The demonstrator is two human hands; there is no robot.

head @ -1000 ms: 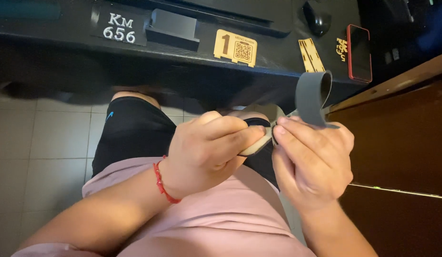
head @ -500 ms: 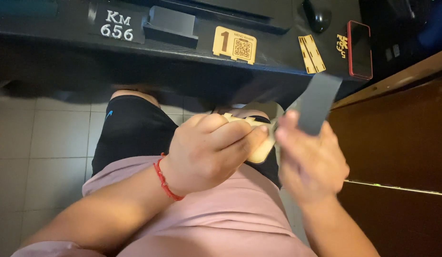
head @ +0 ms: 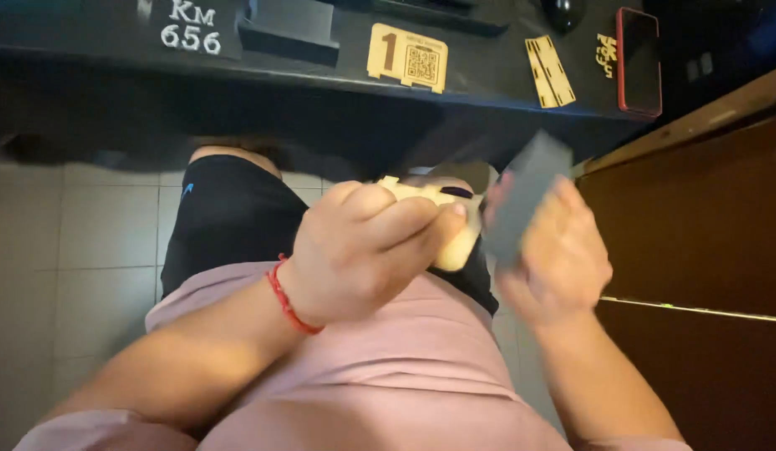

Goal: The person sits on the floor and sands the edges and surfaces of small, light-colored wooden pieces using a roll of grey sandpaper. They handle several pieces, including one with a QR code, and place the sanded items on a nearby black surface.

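Left hand (head: 367,250) clenched around small pale wooden piece (head: 455,242), held above lap, below edge of black desk (head: 488,92). Piece thin, flat, likely light and stiff; thin edges probably fragile under bending. Firm pinch across broad faces judged the best hold.

Right hand (head: 559,250) gripped dark grey sheet (head: 522,196), blurred, touching or just beside wooden piece; cannot tell which. Sheet looked thin, flexible, probably abrasive; best pinched at 1 end.

On desk: red-cased phone (head: 639,58), 2 flat wooden tags.
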